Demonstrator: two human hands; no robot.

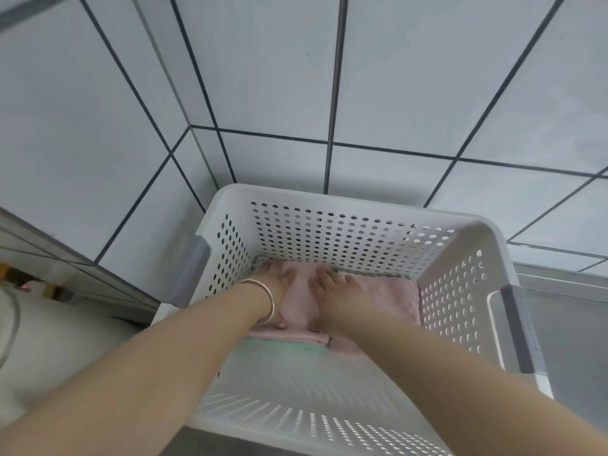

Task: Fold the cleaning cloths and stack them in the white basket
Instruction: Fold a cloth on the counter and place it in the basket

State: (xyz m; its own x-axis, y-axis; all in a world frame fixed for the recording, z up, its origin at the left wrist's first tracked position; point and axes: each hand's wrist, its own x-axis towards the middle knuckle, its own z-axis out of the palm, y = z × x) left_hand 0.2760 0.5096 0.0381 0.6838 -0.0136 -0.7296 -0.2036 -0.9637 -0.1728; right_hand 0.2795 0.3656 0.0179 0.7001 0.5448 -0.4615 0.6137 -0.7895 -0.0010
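Observation:
A white perforated basket (345,205) stands against a tiled wall. Both my arms reach down into it. A folded pink cloth (301,307) lies at the far end of the basket floor, on top of a green cloth (296,344) whose edge shows below it. More pink cloth (391,296) lies to its right. My left hand (279,284), with a bangle at the wrist, rests flat on the left side of the folded pink cloth. My right hand (332,287) rests flat on its right side. Fingers of both hands are spread.
White wall tiles with dark grout (296,93) rise behind the basket. A grey handle (516,327) sits on the basket's right wall and another (194,264) on the left. A pale rounded object (39,340) lies at lower left.

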